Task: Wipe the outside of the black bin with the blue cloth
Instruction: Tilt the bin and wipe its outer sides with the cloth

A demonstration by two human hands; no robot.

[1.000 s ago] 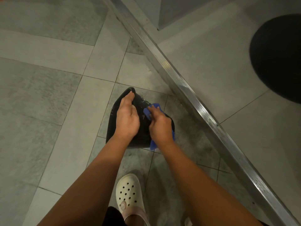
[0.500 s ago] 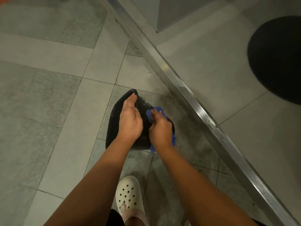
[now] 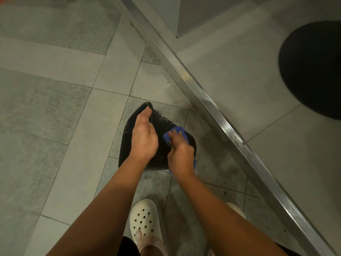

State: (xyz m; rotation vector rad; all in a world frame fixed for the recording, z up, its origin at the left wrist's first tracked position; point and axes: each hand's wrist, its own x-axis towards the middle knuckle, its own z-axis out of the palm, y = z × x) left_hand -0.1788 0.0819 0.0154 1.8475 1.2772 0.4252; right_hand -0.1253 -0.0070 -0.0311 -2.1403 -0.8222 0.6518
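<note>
Head view. The black bin (image 3: pixel 127 139) sits on the tiled floor (image 3: pixel 55 111) directly in front of the person, under both hands. The left hand (image 3: pixel 144 137) lies along the bin's glossy left edge, fingers pressed together and pointing away, thumb on the wall side, so that the edge is gripped between them. The right hand (image 3: pixel 181 156) is just beside it on the bin's right flank, fingers bent and slightly spread over the blue cloth (image 3: pixel 177 128), which it holds bunched against the wall; folds of cloth show beyond the fingertips and beneath the wrist.

The bin is smooth, shiny dark plastic with a rounded, rolled edge; pale wet streaks mark its far wall. The cloth is soft and creased. The floor is matt grey tile in two tones with thin dark joints.

The bin's outline is narrow at the far end and broad near the person; its long axis runs away from the person, leaning a little left. Whether it stands upright or is tipped cannot be told.

A ribbed metal strip (image 3: pixel 212 108) crosses the floor diagonally to the bin's right. A perforated white clog (image 3: pixel 144 220) shows between the forearms.
</note>
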